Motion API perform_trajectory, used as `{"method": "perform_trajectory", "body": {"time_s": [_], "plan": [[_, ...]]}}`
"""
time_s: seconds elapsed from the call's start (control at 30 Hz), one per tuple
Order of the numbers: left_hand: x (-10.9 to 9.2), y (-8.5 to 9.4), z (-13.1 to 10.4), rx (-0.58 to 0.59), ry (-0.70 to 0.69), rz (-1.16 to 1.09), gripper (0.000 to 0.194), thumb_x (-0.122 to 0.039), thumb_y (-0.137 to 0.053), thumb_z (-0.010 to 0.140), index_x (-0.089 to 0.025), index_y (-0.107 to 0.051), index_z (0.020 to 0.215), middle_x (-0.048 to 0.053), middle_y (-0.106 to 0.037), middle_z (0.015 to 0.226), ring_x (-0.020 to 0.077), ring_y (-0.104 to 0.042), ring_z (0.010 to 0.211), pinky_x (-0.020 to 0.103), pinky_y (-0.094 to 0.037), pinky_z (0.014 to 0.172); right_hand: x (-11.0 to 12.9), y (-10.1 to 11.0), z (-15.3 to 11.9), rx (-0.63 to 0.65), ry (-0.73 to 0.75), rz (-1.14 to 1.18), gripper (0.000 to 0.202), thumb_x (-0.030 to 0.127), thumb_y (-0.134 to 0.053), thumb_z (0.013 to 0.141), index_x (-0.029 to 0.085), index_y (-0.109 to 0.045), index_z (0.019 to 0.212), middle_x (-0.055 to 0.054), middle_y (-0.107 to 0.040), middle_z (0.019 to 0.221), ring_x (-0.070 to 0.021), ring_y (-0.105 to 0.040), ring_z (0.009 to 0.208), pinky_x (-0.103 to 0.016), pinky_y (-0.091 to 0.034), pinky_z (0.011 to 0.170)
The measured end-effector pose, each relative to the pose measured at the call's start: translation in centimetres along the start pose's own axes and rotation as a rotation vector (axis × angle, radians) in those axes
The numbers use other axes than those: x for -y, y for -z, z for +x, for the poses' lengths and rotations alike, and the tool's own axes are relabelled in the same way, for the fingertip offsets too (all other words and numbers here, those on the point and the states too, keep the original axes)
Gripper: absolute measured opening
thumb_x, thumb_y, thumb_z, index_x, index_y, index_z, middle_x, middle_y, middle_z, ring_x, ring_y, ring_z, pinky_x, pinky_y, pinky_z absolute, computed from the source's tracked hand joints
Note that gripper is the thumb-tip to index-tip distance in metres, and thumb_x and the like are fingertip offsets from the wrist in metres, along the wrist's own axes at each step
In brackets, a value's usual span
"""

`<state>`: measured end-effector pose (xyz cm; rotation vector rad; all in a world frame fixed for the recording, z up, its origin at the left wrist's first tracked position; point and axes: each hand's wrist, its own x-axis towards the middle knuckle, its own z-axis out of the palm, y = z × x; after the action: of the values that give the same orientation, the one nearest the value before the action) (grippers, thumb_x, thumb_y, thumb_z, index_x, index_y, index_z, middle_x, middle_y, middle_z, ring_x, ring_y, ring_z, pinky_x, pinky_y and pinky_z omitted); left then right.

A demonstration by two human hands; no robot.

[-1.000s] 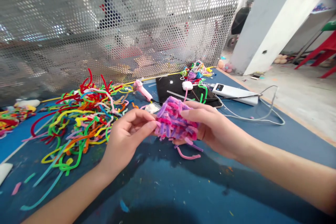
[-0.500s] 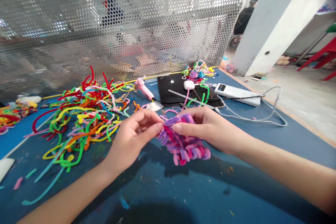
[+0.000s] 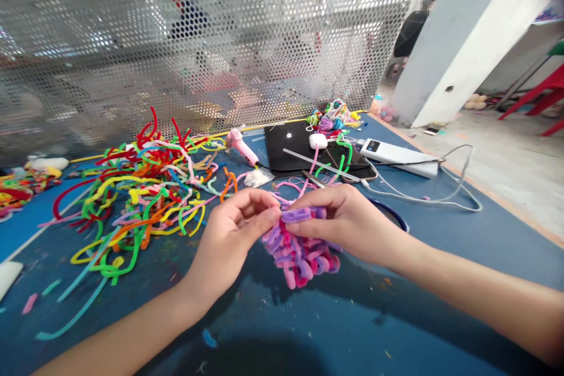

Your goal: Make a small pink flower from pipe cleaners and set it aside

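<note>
left hand (image 3: 231, 241) and right hand (image 3: 352, 221), fingers (image 3: 309, 227) tight on a pink-and-purple pipe-cleaner piece (image 3: 302, 255)

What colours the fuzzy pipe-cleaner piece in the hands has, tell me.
The piece is purple, pink and magenta; head view.

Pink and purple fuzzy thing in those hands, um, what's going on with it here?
A person is holding the pink and purple fuzzy piece over a blue table. The left hand pinches its upper edge and the right hand grips it close by, fingers nearly meeting. A tangled pile of colourful fuzzy strips lies to the left, and a white power bank sits beyond the right hand.
</note>
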<state>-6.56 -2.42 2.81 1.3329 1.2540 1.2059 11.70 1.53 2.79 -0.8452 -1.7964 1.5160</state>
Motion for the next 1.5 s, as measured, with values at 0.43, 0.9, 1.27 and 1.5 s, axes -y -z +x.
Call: {"method": "perform_trajectory", "body": {"time_s": [0.43, 0.9, 1.27, 1.5], "plan": [[-0.6, -0.3, -0.2, -0.065, -0.142, 0.198, 0.009, -0.024, -0.069, 0.076, -0.021, -0.074, 0.083, 0.001, -0.076, 0.084, 0.0165, -0.07, 0.076, 0.022, -0.056, 0.07, 0.0, 0.2, 0.2, -0.058, -0.096, 0.067, 0.017, 0.032, -0.071, 0.074, 0.015, -0.073, 0.078, 0.001, -0.065, 0.069, -0.009, -0.053, 0.058, -0.02, -0.041, 0.054], [-0.7, 0.5, 0.8, 0.039, 0.125, -0.185, 0.014, -0.016, -0.077, 0.069, -0.021, -0.068, 0.078, -0.007, -0.066, 0.061, 0.0034, -0.058, 0.055, 0.008, -0.044, 0.051, 0.2, 0.0, 0.3, -0.052, -0.043, 0.223, 0.011, 0.025, -0.075, 0.07, 0.015, -0.073, 0.076, 0.002, -0.065, 0.07, -0.0072, -0.052, 0.059, -0.018, -0.042, 0.053], [-1.0, 0.4, 0.3, 0.048, 0.151, -0.114, 0.011, -0.025, -0.077, 0.071, -0.023, -0.074, 0.081, -0.005, -0.069, 0.074, 0.006, -0.06, 0.069, 0.012, -0.048, 0.063, -0.2, -0.3, 0.2, -0.104, 0.003, 0.352, 0.011, 0.019, -0.076, 0.069, 0.017, -0.07, 0.078, 0.003, -0.068, 0.071, -0.0072, -0.059, 0.06, -0.017, -0.047, 0.056], [-0.7, 0.4, 0.1, 0.002, 0.066, -0.058, 0.007, -0.026, -0.075, 0.073, -0.023, -0.073, 0.079, -0.005, -0.069, 0.074, 0.0062, -0.059, 0.069, 0.012, -0.045, 0.064, -0.2, -0.5, 0.2, -0.102, 0.003, 0.291, 0.013, 0.017, -0.076, 0.068, 0.015, -0.069, 0.078, 0.004, -0.065, 0.069, -0.0057, -0.057, 0.06, -0.015, -0.047, 0.057]]}}
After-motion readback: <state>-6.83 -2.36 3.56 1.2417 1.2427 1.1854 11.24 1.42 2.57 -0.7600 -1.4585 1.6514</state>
